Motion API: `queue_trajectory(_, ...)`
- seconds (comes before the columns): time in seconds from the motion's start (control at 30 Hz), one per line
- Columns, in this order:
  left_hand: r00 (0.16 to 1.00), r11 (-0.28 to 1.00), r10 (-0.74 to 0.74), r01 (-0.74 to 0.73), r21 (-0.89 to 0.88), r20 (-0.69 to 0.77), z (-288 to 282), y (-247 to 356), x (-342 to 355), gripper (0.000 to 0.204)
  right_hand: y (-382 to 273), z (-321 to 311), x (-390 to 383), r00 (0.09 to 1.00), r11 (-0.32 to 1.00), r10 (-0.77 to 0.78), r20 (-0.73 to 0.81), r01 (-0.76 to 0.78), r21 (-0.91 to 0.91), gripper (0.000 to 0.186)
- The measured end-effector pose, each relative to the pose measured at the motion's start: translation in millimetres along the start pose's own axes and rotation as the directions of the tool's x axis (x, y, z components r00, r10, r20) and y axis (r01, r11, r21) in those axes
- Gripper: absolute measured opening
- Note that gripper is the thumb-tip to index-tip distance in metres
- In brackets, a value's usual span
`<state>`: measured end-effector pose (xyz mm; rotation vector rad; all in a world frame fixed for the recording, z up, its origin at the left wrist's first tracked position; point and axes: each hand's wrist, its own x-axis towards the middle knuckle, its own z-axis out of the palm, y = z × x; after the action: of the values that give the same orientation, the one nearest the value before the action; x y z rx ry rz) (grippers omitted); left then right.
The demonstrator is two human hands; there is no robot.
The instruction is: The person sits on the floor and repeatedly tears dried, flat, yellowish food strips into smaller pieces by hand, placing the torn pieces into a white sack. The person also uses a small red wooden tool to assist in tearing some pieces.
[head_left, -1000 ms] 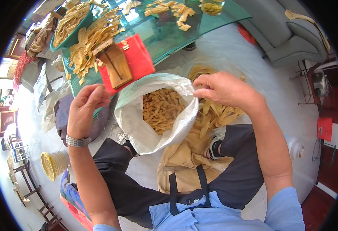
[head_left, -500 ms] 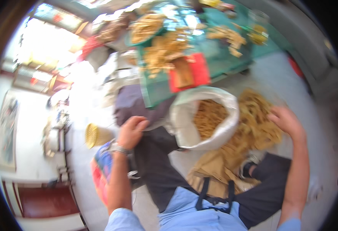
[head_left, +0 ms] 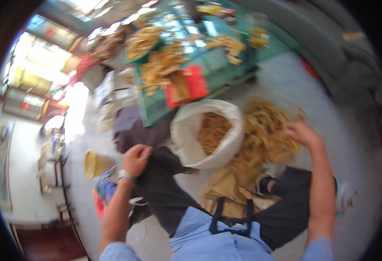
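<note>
My left hand [head_left: 137,160], with a watch [head_left: 126,175] on its wrist, hovers at or rests on my dark-trousered knee. Its fingers are curled in, and what they hold, if anything, is hidden. On the other side, my right hand [head_left: 303,133] is closed beside a heap of tan, ribbon-like strips [head_left: 267,126]; blur hides whatever is in its fingers. Between my legs stands a white sack [head_left: 183,139], its mouth rolled open, with brown chopped pieces [head_left: 216,132] inside. A tan cloth apron [head_left: 223,185] lies across my lap and toward the heap.
A green glass table [head_left: 145,108] ahead bears a red board [head_left: 195,85] with a wooden block [head_left: 179,87], piled tan pieces [head_left: 159,65], a filled green basin [head_left: 141,45] and a glass jar [head_left: 259,38]. A yellow basket [head_left: 97,164] stands at the left.
My view has turned, so the table, sack and heap now sit further left. Both hands stay near the same places, the left by my knee and the right by the heap.
</note>
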<state>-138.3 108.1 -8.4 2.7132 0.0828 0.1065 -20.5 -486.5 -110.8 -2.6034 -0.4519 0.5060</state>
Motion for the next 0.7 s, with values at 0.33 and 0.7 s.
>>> queue_trajectory(0.33,0.989,0.989,-0.147,0.147,-0.017,0.01,-12,-30,-24,0.021,-23,14,36,0.91,0.934,0.349,0.224,-0.357,-0.002,0.044)
queue_trajectory(0.7,0.969,0.973,-0.231,0.231,0.014,0.086,-24,-31,-26,0.02,3,160,94,0.861,0.792,0.491,0.131,-0.504,0.344,0.065)
